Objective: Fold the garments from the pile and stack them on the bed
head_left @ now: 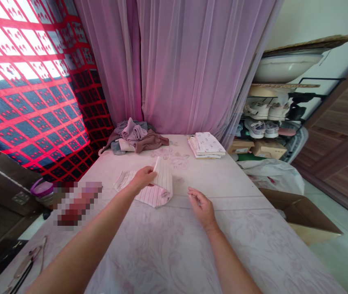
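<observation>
A white-and-pink striped garment [154,197] lies partly folded on the cloth-covered table in front of me. My left hand [145,178] is closed on its upper layer, thumb on top, and lifts one folded section upright while the rest stays on the tabletop. To the right of the garment, a short gap away, my right hand [202,207] hovers low over the cloth. Its fingers are loosely curled and nothing shows in them. The garment's exact kind is not clear from this fold.
A heap of crumpled clothes [134,136] sits at the back left, and a folded stack [207,145] at the back right. Glasses [28,261] lie at the near left, by a blurred-out red item [78,204]. A shoe rack [265,110] and an open cardboard box [299,216] stand right of the table.
</observation>
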### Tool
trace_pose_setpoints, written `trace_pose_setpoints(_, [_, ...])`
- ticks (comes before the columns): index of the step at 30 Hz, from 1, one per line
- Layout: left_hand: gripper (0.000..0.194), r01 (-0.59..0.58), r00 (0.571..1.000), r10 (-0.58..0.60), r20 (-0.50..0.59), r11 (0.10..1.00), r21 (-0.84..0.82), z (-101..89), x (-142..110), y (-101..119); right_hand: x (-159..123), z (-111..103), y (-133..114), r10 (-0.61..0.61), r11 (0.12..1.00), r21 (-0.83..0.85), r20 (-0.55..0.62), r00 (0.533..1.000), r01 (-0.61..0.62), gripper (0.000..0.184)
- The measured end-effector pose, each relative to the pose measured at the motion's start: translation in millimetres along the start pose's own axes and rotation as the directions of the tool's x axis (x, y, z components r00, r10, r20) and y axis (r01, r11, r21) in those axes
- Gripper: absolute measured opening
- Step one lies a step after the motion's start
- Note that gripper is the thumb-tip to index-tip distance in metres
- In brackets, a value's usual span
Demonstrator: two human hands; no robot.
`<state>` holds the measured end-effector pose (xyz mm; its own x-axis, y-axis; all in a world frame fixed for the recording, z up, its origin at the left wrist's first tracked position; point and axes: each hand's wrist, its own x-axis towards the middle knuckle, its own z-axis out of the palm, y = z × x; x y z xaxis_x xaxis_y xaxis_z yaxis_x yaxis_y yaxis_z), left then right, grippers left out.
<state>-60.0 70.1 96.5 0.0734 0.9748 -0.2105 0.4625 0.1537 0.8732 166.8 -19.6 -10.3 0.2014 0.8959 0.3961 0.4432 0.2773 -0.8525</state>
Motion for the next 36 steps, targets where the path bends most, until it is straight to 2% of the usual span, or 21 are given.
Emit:
trace_pose_setpoints(3, [0.018,0.051,0.998,-0.054,-0.046,0.997,-0.056,-41.3,0,-12,0,-1,8,0.065,0.998,0.003,0.001,0.998,-0.065,0.032])
trace_pose_setpoints(6, [0.018,0.095,0.990,-0.103,-0.098,0.992,-0.082,-73.3,-1,-32,-1,1,10,0.099,0.995,-0.017,0.009,0.995,-0.098,0.035])
trace_pose_setpoints(8, [0.020,0.124,0.982,-0.136,-0.133,0.988,-0.090,-87.6,-2,-47,-1,1,10,0.106,0.994,-0.036,0.011,0.994,-0.106,0.036])
trace_pose_setpoints(11, [0.021,0.167,0.969,-0.180,-0.168,0.982,-0.090,-99.2,-1,-68,-1,0,9,0.112,0.992,-0.053,0.015,0.994,-0.111,0.038])
trace_pose_setpoints(15, [0.023,0.201,0.958,-0.208,-0.195,0.978,-0.057,-101.5,-1,-87,-1,-1,9,0.112,0.990,-0.092,0.025,0.993,-0.109,0.038])
trace_pose_setpoints(18, [0.029,0.194,0.961,-0.189,-0.203,0.981,0.005,-100.6,2,-94,-1,-1,9,0.097,0.988,-0.127,0.031,0.995,-0.093,0.038])
trace_pose_setpoints(25, [0.039,0.191,0.955,-0.109,-0.276,0.938,0.290,-107.5,17,-97,-1,-1,6,0.049,0.983,-0.180,0.048,0.998,-0.040,0.037])
trace_pose_setpoints(30, [0.049,0.204,0.941,-0.047,-0.334,0.868,0.452,-106.8,8,-105,-2,-1,7,0.039,0.978,-0.209,0.045,0.998,-0.029,0.038])
trace_pose_setpoints(33, [0.047,0.161,0.924,0.105,-0.368,0.766,0.622,-100.6,0,-104,-3,3,6,0.028,0.968,-0.250,0.062,0.998,-0.012,0.038])
trace_pose_setpoints(34, [0.044,0.119,0.916,0.192,-0.352,0.709,0.696,-97.1,-1,-102,-2,7,3,0.017,0.963,-0.270,0.072,0.997,0.003,0.037])
trace_pose_setpoints(36, [0.039,-0.013,0.900,0.361,-0.244,0.583,0.812,-87.7,0,-97,1,19,-8,-0.037,0.948,-0.310,0.110,0.993,0.070,0.035])
